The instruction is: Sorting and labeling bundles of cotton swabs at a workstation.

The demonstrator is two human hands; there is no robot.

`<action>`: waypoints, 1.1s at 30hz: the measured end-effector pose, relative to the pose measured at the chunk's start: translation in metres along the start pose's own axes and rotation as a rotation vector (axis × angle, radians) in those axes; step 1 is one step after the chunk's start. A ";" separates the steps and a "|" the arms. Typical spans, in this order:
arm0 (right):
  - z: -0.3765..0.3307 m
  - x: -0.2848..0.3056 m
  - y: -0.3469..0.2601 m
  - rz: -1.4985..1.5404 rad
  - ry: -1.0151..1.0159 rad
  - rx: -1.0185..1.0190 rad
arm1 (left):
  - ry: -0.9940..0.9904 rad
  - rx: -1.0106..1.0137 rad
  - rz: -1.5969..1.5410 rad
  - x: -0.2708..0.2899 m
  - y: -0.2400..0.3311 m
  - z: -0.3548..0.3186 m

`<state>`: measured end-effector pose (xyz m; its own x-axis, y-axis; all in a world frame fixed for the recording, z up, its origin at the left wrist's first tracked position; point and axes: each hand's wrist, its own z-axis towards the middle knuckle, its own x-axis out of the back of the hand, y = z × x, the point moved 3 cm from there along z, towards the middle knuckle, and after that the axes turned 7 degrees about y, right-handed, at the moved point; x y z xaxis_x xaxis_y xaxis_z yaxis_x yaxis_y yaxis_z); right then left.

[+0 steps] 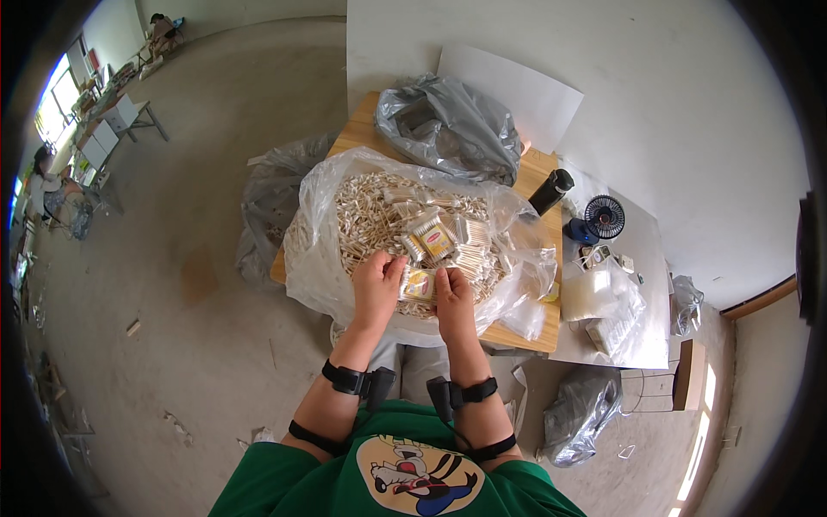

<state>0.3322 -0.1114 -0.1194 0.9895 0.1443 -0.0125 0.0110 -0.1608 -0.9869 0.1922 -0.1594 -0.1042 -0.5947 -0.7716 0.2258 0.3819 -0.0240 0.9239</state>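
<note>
"Yellow and white, that packet (418, 284); where is it?"

"Between the left hand (376, 289) and the right hand (455, 302), above the near part of the loose swabs (370, 202). Each grip is narrow, pinched on one end of it."

"Is it resting on them?"

"From above, I can't tell."

"What could go wrong?"

"The wrapping looks thin, so pulling the ends too hard might split it and spill its contents. Squeezing them inward could buckle it."

"And just beyond?"

"More packets (433, 239) lie on the swabs, near the fingers. A knock could make them slide."

"Farther out?"

"The clear bag (320, 284) lies open around everything on the wooden worktop (355, 133). Its near rim seems to overhang the edge, so a snag could drop swabs. The black bottle (551, 191) is just beside its far right side; tugged plastic might topple it."
</note>
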 end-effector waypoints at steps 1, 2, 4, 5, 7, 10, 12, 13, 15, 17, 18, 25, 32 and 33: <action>0.001 0.001 0.004 -0.054 0.053 0.022 | -0.005 -0.001 -0.002 -0.004 0.004 -0.002; 0.009 0.003 0.018 -0.097 0.120 0.120 | -0.025 -0.024 0.006 -0.008 0.008 -0.003; 0.009 -0.002 0.018 -0.066 0.108 0.122 | -0.042 -0.047 0.019 -0.007 0.004 -0.004; 0.010 -0.004 0.018 -0.037 0.101 0.126 | -0.040 -0.046 0.022 -0.005 0.001 -0.003; 0.013 -0.001 0.014 -0.055 0.102 0.181 | 0.005 0.047 0.060 0.000 -0.005 -0.002; 0.021 0.008 0.015 -0.094 0.131 0.238 | 0.069 0.101 0.076 0.014 -0.015 0.008; 0.026 0.013 0.017 -0.124 0.160 0.277 | 0.094 0.046 0.085 0.020 -0.015 0.015; 0.026 0.014 0.018 -0.125 0.157 0.276 | 0.120 -0.013 0.094 0.024 -0.014 0.018; 0.024 0.016 0.018 -0.168 0.215 0.198 | 0.122 0.035 0.084 0.030 -0.021 0.022; 0.020 0.016 0.008 -0.283 0.228 0.274 | 0.169 -0.034 0.186 0.041 -0.017 0.028; 0.017 0.015 0.004 -0.397 0.243 0.351 | 0.183 -0.073 0.188 0.044 -0.014 0.028; -0.005 0.007 -0.040 -0.816 0.401 0.995 | 0.228 -0.083 0.214 0.061 -0.007 0.033; -0.013 -0.005 0.002 -0.856 -0.184 0.578 | 0.229 -0.087 0.187 0.061 -0.005 0.031; -0.016 -0.009 0.006 -0.855 -0.186 0.574 | 0.225 -0.100 0.156 0.061 -0.004 0.031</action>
<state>0.3261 -0.1288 -0.1229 0.6461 0.1470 0.7490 0.5782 0.5463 -0.6060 0.1323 -0.1861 -0.0849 -0.3556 -0.8923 0.2780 0.5310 0.0519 0.8458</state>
